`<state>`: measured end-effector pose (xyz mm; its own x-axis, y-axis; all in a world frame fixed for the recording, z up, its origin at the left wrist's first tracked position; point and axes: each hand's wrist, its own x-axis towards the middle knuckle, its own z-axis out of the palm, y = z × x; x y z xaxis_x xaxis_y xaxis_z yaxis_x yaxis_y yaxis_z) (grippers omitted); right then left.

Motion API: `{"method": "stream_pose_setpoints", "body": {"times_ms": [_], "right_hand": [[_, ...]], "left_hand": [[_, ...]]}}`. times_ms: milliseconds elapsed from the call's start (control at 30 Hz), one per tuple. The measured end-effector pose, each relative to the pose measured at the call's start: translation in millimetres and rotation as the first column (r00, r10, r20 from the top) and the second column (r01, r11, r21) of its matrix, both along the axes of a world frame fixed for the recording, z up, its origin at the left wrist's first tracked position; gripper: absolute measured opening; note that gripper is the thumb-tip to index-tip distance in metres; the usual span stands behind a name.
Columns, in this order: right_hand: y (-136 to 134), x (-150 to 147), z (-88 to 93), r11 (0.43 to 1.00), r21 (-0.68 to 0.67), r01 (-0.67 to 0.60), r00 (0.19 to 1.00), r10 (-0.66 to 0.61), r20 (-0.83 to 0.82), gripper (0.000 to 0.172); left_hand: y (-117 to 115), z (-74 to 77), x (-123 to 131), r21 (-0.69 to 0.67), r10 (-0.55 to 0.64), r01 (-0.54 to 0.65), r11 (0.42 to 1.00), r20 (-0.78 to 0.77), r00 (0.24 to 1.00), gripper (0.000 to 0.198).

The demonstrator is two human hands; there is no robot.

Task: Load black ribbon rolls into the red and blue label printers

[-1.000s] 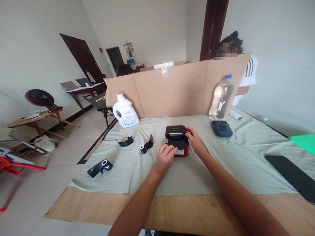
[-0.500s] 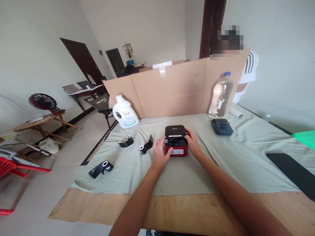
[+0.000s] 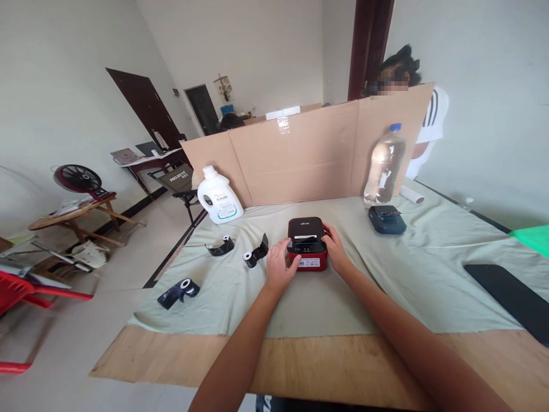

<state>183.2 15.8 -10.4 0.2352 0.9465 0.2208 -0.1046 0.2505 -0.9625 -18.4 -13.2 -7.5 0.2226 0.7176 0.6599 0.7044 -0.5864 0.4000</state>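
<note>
A black-wrapped paper roll (image 3: 253, 257) lies on the pale cloth (image 3: 231, 303), just left of your left hand (image 3: 281, 266). That hand comes in low from the near edge on a straight forearm, and its fingers curl against the left side of the red printer (image 3: 305, 243). The printer sits mid-table on the cloth with its black lid down. Your right hand (image 3: 334, 249) closes on the right side, so the casing is clamped between your two hands. I judge this to be the steadying step, with the lid shut and the unit squared up. Further handling calls for even pressure from both sides, or the printer may skid and bunch the cloth. Far right, a blue printer (image 3: 386, 220) stands well apart.
</note>
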Motion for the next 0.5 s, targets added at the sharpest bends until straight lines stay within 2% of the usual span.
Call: {"method": "stream_pose_setpoints", "body": {"times_ms": [133, 300, 500], "right_hand": [[-3, 2, -7.8, 1.0, -0.022, -0.015, 0.999, 0.014, -0.053, 0.055], [-2, 4, -17.1, 1.0, 0.008, -0.013, 1.0, 0.013, -0.028, 0.054], [3, 6, -24.5, 1.0, 0.032, 0.001, 1.0, -0.001, 0.005, 0.058]], "left_hand": [[-2, -1.7, 2, 0.011, -0.035, 0.035, 0.999, 0.038, 0.999, 0.05], [-2, -1.2, 2, 0.024, -0.065, 0.065, 0.998, 0.029, 0.997, 0.053], [-2, 6.4, 6, -0.052, -0.084, 0.088, 0.995, 0.075, 0.994, 0.074]]}}
